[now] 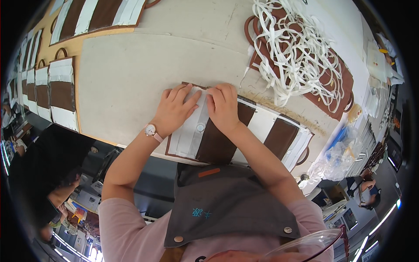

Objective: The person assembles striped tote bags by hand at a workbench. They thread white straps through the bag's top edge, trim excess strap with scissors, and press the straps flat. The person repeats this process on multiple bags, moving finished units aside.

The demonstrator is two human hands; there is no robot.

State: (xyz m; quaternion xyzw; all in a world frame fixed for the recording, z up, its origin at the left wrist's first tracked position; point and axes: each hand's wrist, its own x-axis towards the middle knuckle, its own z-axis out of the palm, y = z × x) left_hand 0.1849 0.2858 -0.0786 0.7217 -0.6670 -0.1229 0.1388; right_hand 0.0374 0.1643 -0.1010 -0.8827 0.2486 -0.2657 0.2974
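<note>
A flat brown leather panel (pixel 218 144) with white strips across it lies on the pale worktable (pixel 126 78) in front of me. My left hand (pixel 174 109) presses flat on a white strip (pixel 190 135) near the panel's far edge, fingers spread. Beside it, my right hand (pixel 223 107) presses on the same far edge, fingers bent down, the two hands almost touching. A small round snap button (pixel 200 127) sits on the white strip just below my hands. A watch with a pink strap (pixel 151 130) is on my left wrist.
A tangled heap of white strips (pixel 297 52) lies on brown pieces at the far right. More brown and white panels (pixel 61 91) are laid out at the left and top left (pixel 98 15). Clear plastic bags (pixel 342 153) sit by the table's right end. Other people are at the edges.
</note>
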